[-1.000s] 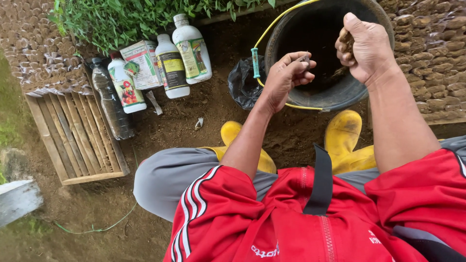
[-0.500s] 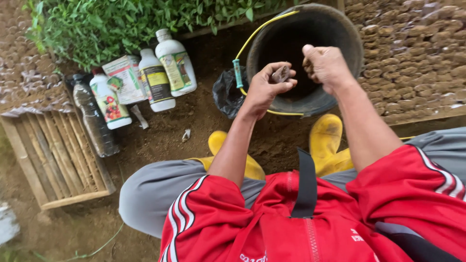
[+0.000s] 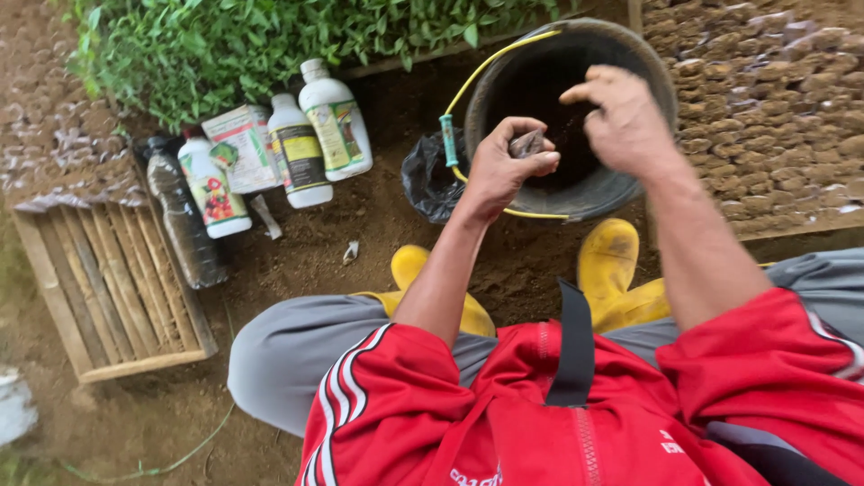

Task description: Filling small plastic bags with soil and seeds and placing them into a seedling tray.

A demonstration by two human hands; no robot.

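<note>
The left hand is curled nearly closed, thumb and fingers pinched on a small crumpled grey-brown pouch of thin, wrinkled film. The pouch is dull and creased, with soil-coloured patches; whether it contains anything cannot be told. It sits above the near rim of the round black plastic bucket, toward the 8 o'clock side of the opening.

The right hand hovers over the bucket mouth, just beside the pouch at its 3 o'clock. Its fingers are bent downward and loosely gathered; the back of the hand faces the camera, so whether it grips anything cannot be told.

The bucket interior is dark, apparently holding soil. A thin yellow wire bail with a green grip arcs over the rim at 9 o'clock. A crumpled black plastic bag lies against the bucket at 8 o'clock.

2 yellow rubber boots stand on bare brown soil at the bucket's 6 o'clock.

At 9 o'clock from the bucket stand 3 white plastic bottles with coloured labels, a white carton and 1 dark clear plastic bottle. A slatted wooden tray lies at 8 o'clock. Green leafy seedlings fill the 11 o'clock area. Rows of small soil-filled pouches occupy the 3 o'clock side.
</note>
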